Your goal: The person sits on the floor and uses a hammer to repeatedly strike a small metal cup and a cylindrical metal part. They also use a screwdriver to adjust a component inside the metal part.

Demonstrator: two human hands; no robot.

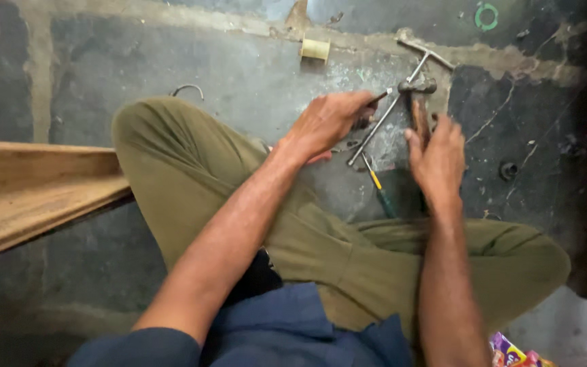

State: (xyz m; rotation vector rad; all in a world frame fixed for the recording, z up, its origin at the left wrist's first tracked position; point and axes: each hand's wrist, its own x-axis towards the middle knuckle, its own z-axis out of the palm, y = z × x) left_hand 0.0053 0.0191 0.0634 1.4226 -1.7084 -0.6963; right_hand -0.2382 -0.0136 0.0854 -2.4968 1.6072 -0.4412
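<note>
Your right hand (436, 160) is wrapped around the wooden handle of a hammer (417, 102), whose dark metal head sits at twelve o'clock from your knuckles, just above the floor. Your left hand (327, 122) is pinched narrow on a small thin metal piece (380, 97) that pokes out toward two o'clock, its tip close beside the hammer head. A long T-handled steel rod (392, 105) lies slantwise on the concrete floor (239, 75) between your hands, running from seven o'clock up to one o'clock. A screwdriver with a yellow and green shaft (378, 190) lies at six o'clock from the rod. A yellow spool (315, 49) rests at eleven o'clock, well apart. A wooden plank (28, 190) lies at nine o'clock beside your knee.
</note>
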